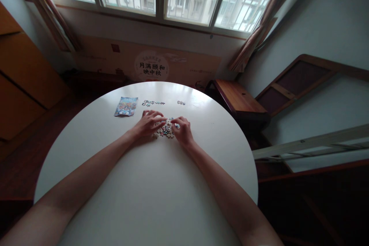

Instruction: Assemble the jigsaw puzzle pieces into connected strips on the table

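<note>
A heap of small jigsaw puzzle pieces (165, 130) lies on the white round table (138, 188), between my two hands. My left hand (148, 123) is at the heap's left edge, its fingers apart and curved over the pieces, with nothing visibly gripped. On the right side, my right hand (183, 130) has its thumb and fingers bent together around a bluish puzzle piece (177, 125), partly hidden by the fingers. Beyond the hands lie a group of pieces (148, 103), a short row (160, 103) beside it, and a smaller cluster (181, 103) farther right.
A colourful printed packet or sheet (126, 106) lies on the table at the far left. Past the table's right edge stands a wooden bench or low cabinet (240, 96). A long cardboard panel (184, 59) with printed characters leans under the windows.
</note>
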Demonstrator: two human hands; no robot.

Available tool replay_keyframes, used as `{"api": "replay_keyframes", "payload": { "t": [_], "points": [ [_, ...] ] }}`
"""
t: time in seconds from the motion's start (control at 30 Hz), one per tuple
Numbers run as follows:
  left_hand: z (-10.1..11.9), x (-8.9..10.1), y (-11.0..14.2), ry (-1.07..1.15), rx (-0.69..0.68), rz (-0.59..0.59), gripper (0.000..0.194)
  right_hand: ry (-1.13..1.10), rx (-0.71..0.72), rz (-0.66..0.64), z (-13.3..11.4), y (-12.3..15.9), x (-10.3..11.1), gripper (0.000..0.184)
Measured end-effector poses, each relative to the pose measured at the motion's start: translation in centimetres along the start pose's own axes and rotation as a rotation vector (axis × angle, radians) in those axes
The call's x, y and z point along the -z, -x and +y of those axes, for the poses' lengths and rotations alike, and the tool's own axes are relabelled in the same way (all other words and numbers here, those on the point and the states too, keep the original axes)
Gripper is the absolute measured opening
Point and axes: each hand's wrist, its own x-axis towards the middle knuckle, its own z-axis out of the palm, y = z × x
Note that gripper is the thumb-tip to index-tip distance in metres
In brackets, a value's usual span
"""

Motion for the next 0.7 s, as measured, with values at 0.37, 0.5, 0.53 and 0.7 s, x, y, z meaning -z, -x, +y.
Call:
{"api": "replay_keyframes", "payload": {
  "t": [0.37,0.5,0.53,0.7],
  "points": [
    [0.22,0.13,-0.06,-0.024,-0.004,-0.005,0.032,0.006,0.009,0.007,0.26,-0.04,-0.14,0.013],
    [0.18,0.04,-0.08,-0.031,-0.005,0.010,0.034,0.006,0.008,0.006,0.23,-0.04,-0.14,0.013],
    [0.18,0.02,-0.08,-0.031,-0.003,0.014,0.033,0.006,0.009,0.007,0.22,-0.04,-0.14,0.013],
    [0.20,-0.03,-0.11,-0.031,0.017,0.027,0.035,0.006,0.014,0.005,0.22,-0.03,-0.15,0.014]
  ]
}}
